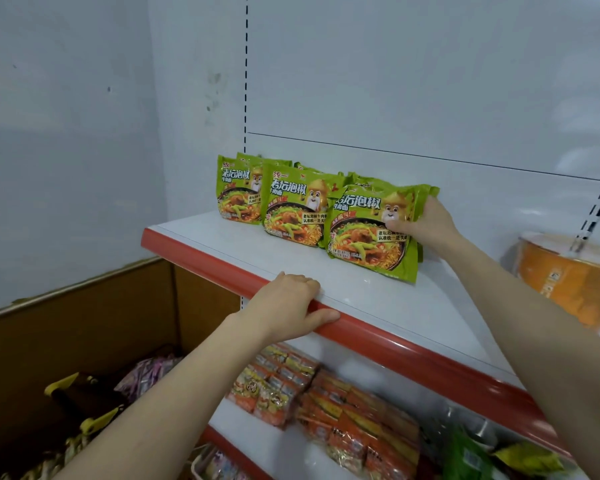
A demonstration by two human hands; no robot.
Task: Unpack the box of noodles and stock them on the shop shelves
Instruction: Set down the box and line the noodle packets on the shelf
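Pale wall [66, 133] behind; white shelf [378, 299], glossy red lip [222, 261]. 3 stacks of green noodle packs [293, 206] stand upright on shelf, crinkly plastic. My right grip [423, 226] closed on rightmost pack [368, 237], thumb on front, fingers behind. My left grip [291, 306] curled over red lip, clasping shelf edge. Cardboard box [84, 323] lower left holds mixed wrapped goods, blurred. Lower shelf [291, 448]: flat orange packets [343, 410].

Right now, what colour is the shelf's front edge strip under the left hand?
The plastic edge strip is red, clearest in the head view.
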